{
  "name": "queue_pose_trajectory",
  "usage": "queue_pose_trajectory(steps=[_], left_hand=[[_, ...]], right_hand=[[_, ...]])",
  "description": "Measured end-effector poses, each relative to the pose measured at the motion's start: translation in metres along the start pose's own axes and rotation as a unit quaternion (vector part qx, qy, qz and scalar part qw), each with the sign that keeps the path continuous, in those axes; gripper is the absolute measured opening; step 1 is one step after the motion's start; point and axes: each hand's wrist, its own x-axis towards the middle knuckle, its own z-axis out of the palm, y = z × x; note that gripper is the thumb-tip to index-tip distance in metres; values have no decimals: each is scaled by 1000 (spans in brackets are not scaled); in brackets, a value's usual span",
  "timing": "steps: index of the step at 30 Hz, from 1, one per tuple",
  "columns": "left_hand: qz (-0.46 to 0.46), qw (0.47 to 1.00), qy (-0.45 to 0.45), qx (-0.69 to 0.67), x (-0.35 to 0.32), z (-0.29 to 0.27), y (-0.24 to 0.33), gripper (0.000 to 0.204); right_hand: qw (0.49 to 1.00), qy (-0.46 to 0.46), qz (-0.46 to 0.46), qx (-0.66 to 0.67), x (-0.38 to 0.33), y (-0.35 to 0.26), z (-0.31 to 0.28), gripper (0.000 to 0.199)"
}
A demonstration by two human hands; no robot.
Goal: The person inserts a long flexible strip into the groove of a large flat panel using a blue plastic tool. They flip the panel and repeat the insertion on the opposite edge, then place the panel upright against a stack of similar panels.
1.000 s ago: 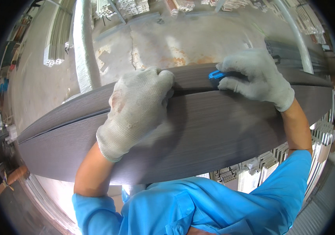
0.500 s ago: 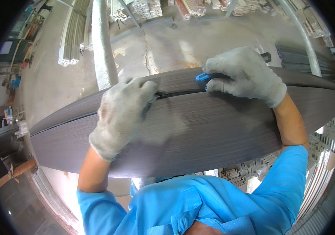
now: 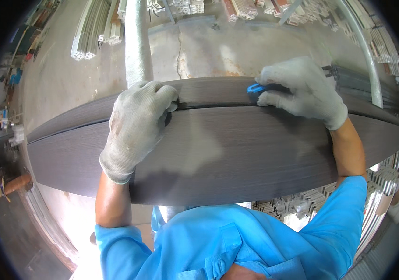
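Across in front of me lie two dark grey-brown wood-grain panels, a wide near panel [image 3: 218, 149] and a narrower far panel [image 3: 213, 91], with a dark groove between them. My left hand [image 3: 138, 123], in a grey knit glove, rests over the groove with its fingers curled down. What those fingers hold, if anything, is hidden under them. In its matching glove my right hand [image 3: 302, 91] closes around a blue-and-black hand tool [image 3: 255, 88] over the groove, further right. Only the blue end shows between thumb and fingers; the kind of tool cannot be made out.
A pale wrapped post [image 3: 137, 42] rises behind the far panel, and another post [image 3: 365, 56] stands at the right. Bundles of light profiles [image 3: 89, 32] lie on the concrete floor [image 3: 199, 51] at the far left. More profile stacks [image 3: 321, 198] are below right.
My left hand has shifted slightly left along the groove. My right hand has moved a little right with the blue-and-black tool. The whole view has shifted slightly too.
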Motion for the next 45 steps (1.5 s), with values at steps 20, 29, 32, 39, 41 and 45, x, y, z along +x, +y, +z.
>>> queue_pose_trajectory(steps=[20,29,32,39,41,45], left_hand=[[2,998,-39,-49,-4,-13,-16,7],[-28,994,-56,-89,-20,-36,-44,8],[-27,994,-78,-76,-21,-37,-51,15],[11,995,-10,96,-33,-20,-37,22],[1,998,5,68,-36,-18,-36,22],[10,999,34,33,-34,-18,-39,21]], right_hand=[[997,-69,12,-15,65,-36,26,30],[996,-78,26,-17,66,-37,27,32],[995,-88,30,-29,68,-40,25,32],[996,-75,28,-23,67,-45,23,31],[995,-82,44,-32,64,-45,23,30],[998,-49,24,-36,61,-42,27,30]])
